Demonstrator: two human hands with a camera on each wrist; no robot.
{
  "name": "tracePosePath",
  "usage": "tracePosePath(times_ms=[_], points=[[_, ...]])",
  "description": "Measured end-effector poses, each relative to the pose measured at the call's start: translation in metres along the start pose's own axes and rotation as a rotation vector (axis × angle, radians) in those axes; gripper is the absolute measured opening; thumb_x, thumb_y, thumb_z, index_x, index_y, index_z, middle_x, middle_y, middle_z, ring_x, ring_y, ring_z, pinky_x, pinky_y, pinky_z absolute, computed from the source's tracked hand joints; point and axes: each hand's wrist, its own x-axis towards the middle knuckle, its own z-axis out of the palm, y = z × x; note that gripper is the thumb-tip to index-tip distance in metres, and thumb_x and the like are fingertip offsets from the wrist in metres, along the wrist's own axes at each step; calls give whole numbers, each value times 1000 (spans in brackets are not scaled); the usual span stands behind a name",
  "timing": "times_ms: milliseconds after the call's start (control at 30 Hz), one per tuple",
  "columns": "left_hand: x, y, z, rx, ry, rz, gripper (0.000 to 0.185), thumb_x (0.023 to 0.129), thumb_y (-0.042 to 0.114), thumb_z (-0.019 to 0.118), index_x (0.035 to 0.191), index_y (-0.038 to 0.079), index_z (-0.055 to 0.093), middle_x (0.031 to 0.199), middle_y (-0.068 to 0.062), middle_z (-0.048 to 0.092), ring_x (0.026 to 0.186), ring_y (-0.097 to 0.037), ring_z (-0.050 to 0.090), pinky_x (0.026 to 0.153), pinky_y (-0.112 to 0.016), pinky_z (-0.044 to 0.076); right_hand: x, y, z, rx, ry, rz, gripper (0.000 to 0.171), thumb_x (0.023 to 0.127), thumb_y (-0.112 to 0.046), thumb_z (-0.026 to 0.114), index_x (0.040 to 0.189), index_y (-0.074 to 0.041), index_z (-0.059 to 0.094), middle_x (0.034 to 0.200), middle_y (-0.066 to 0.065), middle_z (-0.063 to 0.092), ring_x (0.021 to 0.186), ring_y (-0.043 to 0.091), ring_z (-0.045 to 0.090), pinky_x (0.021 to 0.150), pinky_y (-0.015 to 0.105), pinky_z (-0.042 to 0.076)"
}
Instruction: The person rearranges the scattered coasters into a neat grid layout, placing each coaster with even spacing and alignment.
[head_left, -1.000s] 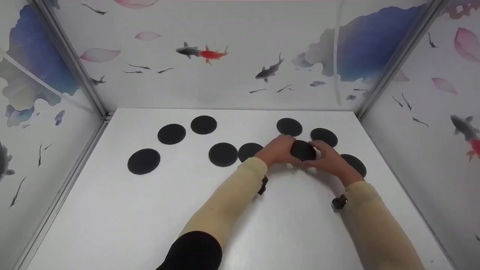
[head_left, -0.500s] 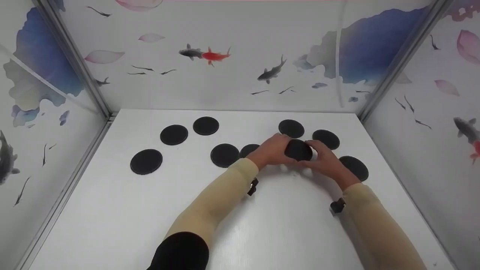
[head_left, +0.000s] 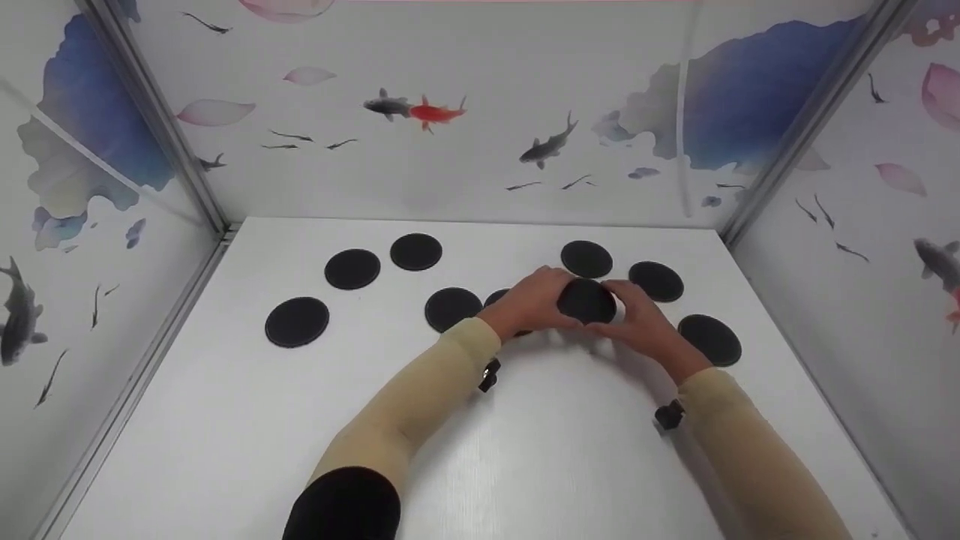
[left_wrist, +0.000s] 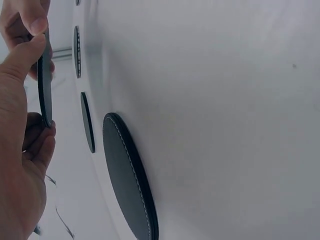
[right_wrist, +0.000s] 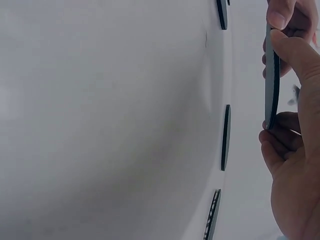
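Note:
A black round disc [head_left: 586, 300] is lifted off the white table [head_left: 525, 450], right of the middle. My left hand [head_left: 541, 297] grips its left edge and my right hand [head_left: 628, 311] grips its right edge. In the left wrist view the disc [left_wrist: 45, 80] shows edge-on, pinched between the thumb and curled fingers of my left hand [left_wrist: 31, 95]. The right wrist view shows the same disc [right_wrist: 271, 75] edge-on, with my right hand [right_wrist: 284, 90] pinching it in the same way.
Several more black discs lie flat on the table: one at the left [head_left: 297, 322], two behind it [head_left: 352, 268] [head_left: 415, 251], one in the middle [head_left: 452, 309], others beyond and right of my hands [head_left: 586, 258] [head_left: 655, 280] [head_left: 709, 339]. Printed walls close in three sides.
Both hands have carried the held disc a little to the left above the table. The flat discs have not moved.

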Motion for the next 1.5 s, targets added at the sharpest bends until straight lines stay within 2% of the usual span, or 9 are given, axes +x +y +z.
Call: tracePosePath(times_ms=[267, 500, 667, 933, 1133, 1500], points=[[-13, -7, -6, -37, -6, 0, 70, 90, 41, 93, 147, 11, 66, 137, -4, 71, 123, -19, 58, 108, -32, 50, 3, -9, 8, -14, 15, -56, 83, 88, -23, 97, 154, 7, 56, 156, 28, 56, 148, 46, 49, 124, 61, 37], [-22, -13, -7, -49, -10, 5, 67, 92, 41, 91, 145, 10, 66, 136, -3, 69, 122, -19, 56, 107, -32, 50, 3, -12, 13, -15, -33, -2, 90, 91, -31, 95, 160, 4, 50, 163, 28, 49, 154, 45, 42, 128, 61, 33], [-25, -14, -3, -51, -32, -16, 68, 92, 41, 91, 148, 13, 65, 139, 0, 67, 125, -17, 55, 109, -33, 49, 1, -13, 15, -27, -33, -11, 90, 90, -31, 95, 160, 5, 51, 163, 29, 50, 154, 46, 43, 127, 62, 34], [-26, -14, -4, -53, -22, -18, 67, 93, 40, 91, 148, 13, 64, 139, -1, 67, 125, -18, 55, 109, -33, 50, 1, -16, 14, -15, -41, 4, 90, 91, -31, 95, 162, 2, 50, 164, 26, 49, 154, 44, 43, 128, 61, 34], [-22, -15, -2, -48, -28, -23, 67, 93, 41, 91, 148, 15, 64, 140, 0, 66, 127, -17, 55, 110, -33, 49, 2, -14, 13, -22, -46, 7, 91, 91, -30, 95, 161, 3, 49, 164, 28, 48, 155, 45, 43, 127, 62, 34], [-19, -18, 6, -84, -47, -77, 69, 90, 38, 94, 147, 12, 65, 138, -2, 69, 126, -19, 58, 112, -36, 50, 10, -5, 18, -59, -108, 49, 90, 92, -33, 93, 163, 1, 48, 163, 24, 49, 153, 42, 44, 127, 60, 36]])
